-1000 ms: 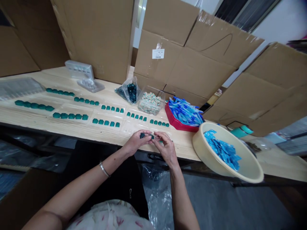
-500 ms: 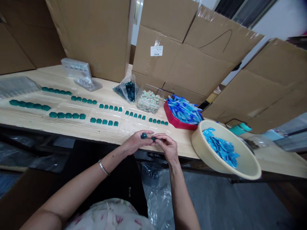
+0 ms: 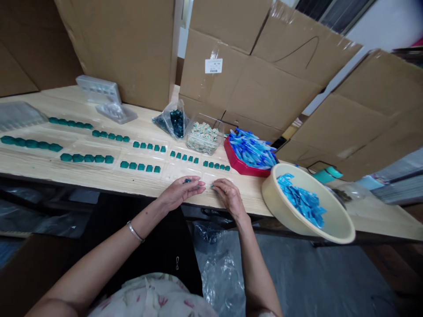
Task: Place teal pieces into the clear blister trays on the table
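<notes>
My left hand [image 3: 181, 192] is at the table's front edge, its fingers curled around a small dark green faceted piece [image 3: 187, 180]; part of the piece is hidden. Just to the right, my right hand [image 3: 228, 196] pinches thumb and fingers together, with a tiny teal bit showing at the tips, too small to name. A gap separates the two hands. Beyond them lie clear plastic trays [image 3: 172, 171], several of which hold rows of green gem-shaped pieces [image 3: 140, 167]. Another short green row [image 3: 216, 166] sits behind my right hand.
Behind the trays stand a bag of dark green pieces [image 3: 177, 122], a clear box of small pale pieces [image 3: 205, 137] and a red tray [image 3: 236, 159] of blue pointed pieces. At right, a cream basin [image 3: 269, 193] holding blue packets overhangs the edge. Cardboard sheets [image 3: 257, 83] wall the back.
My hands have moved apart from where they met over the dark green pieces. The left has shifted slightly left. The camera view has also shifted a little.
</notes>
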Available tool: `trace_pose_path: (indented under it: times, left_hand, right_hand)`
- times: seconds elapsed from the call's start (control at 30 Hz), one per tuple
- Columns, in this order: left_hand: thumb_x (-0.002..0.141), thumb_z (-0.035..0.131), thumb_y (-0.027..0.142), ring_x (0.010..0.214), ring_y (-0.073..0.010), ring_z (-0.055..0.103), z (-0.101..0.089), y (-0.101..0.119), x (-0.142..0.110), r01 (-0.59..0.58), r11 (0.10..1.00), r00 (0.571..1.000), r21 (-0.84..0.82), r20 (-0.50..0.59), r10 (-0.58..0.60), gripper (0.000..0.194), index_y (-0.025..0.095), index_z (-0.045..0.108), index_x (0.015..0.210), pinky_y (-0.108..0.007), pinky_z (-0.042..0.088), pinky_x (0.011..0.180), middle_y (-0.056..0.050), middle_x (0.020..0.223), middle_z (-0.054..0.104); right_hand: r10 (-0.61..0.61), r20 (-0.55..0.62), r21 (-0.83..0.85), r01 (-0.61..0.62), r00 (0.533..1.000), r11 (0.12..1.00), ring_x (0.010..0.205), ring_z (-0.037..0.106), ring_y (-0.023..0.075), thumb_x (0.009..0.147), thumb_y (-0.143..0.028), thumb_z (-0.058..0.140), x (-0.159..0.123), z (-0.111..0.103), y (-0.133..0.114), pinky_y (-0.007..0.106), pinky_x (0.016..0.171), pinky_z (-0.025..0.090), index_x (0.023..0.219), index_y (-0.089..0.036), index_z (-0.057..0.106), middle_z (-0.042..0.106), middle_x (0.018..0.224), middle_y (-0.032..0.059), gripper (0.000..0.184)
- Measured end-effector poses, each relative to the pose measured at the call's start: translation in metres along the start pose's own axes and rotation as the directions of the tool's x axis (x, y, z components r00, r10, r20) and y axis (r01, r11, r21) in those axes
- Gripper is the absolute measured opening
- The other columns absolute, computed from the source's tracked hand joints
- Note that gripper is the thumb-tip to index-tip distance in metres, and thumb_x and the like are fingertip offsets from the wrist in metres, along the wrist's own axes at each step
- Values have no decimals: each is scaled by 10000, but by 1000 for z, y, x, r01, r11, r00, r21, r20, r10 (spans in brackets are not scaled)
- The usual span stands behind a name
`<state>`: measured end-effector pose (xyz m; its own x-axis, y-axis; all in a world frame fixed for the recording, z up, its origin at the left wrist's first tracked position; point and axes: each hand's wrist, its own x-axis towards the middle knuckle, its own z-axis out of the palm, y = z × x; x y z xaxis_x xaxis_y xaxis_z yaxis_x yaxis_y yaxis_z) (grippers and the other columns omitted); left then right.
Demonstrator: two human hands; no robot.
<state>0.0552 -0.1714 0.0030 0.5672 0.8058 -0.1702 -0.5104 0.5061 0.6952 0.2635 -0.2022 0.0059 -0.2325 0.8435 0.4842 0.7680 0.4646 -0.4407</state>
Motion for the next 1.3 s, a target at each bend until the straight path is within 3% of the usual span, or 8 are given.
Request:
trace_pose_path:
  times: [0.2, 0.4, 0.57, 0.7, 0.8, 0.9, 1.1, 1.3]
  left_hand:
    - [788, 612, 158, 999, -225, 617, 3, 6, 3, 45, 990, 999, -137, -15, -48, 177, 60, 589, 933, -333, 449, 967, -158, 971, 667]
    - [835, 525, 401, 1064, -284, 576, 5, 11, 6, 128, 934, 988, -333, -35, -148, 380, 46, 556, 969, -371, 469, 927, -229, 1116, 592]
    - [858, 462, 432, 961, -257, 619, 7, 11, 6, 151, 913, 988, -379, 35, -148, 404, 58, 559, 977, -389, 468, 887, -190, 1028, 629]
    - [877, 444, 397, 672, -151, 630, 15, 9, 8, 154, 902, 988, -403, 71, -137, 337, 91, 580, 845, -283, 500, 717, -76, 731, 645]
    - [890, 428, 374, 605, -122, 604, 21, 9, 8, 149, 909, 989, -389, 57, -138, 330, 93, 584, 814, -233, 486, 639, -54, 670, 627]
    - [886, 446, 360, 595, -108, 597, 21, 10, 7, 121, 921, 993, -369, 46, -112, 318, 91, 589, 794, -219, 486, 645, -47, 656, 620]
    - [778, 631, 209, 877, -161, 631, 8, 1, 5, -50, 988, 997, -149, 50, 58, 173, 114, 616, 921, -332, 440, 912, -79, 913, 660]
    - [718, 691, 198, 861, -137, 621, 4, -3, 5, -148, 988, 989, 41, 28, 147, 201, 133, 606, 888, -357, 428, 930, -33, 913, 634]
  right_hand:
    - [-4, 41, -109, 8, 999, 994, 898, 623, 205, 851, -201, 530, -3, 6, 5, 355, 815, 468, 907, -207, 691, 702, 935, 70, 170]
    - [-8, 27, -121, 11, 1000, 993, 910, 612, 216, 815, -214, 588, -3, 7, 9, 389, 840, 448, 938, -211, 679, 700, 945, 66, 154]
    - [-23, -103, -53, 17, 994, 998, 991, 553, 216, 840, -212, 542, 6, 5, -28, 400, 875, 431, 1027, -227, 635, 631, 1067, 79, 209]
    - [-72, -21, -42, 71, 997, 997, 964, 535, 219, 852, -175, 494, 21, 16, -59, 399, 855, 425, 1093, -223, 597, 615, 1039, 79, 266]
    - [-77, 11, -84, 78, 997, 993, 940, 521, 233, 830, -160, 504, 28, 24, -67, 413, 836, 419, 1093, -197, 593, 613, 998, 89, 281]
    - [-36, -38, 18, 37, 999, 999, 914, 532, 212, 826, -165, 512, 29, 25, -65, 382, 831, 435, 1073, -195, 590, 613, 963, 74, 261]
    - [171, -122, 345, -120, 978, 931, 766, 585, 152, 795, -202, 573, 26, 18, -56, 295, 716, 500, 957, -211, 617, 603, 903, 42, 168]
    - [296, -50, 478, -237, 954, 846, 736, 611, 155, 726, -286, 666, 25, 15, -51, 297, 702, 517, 885, -195, 614, 624, 851, 38, 190]
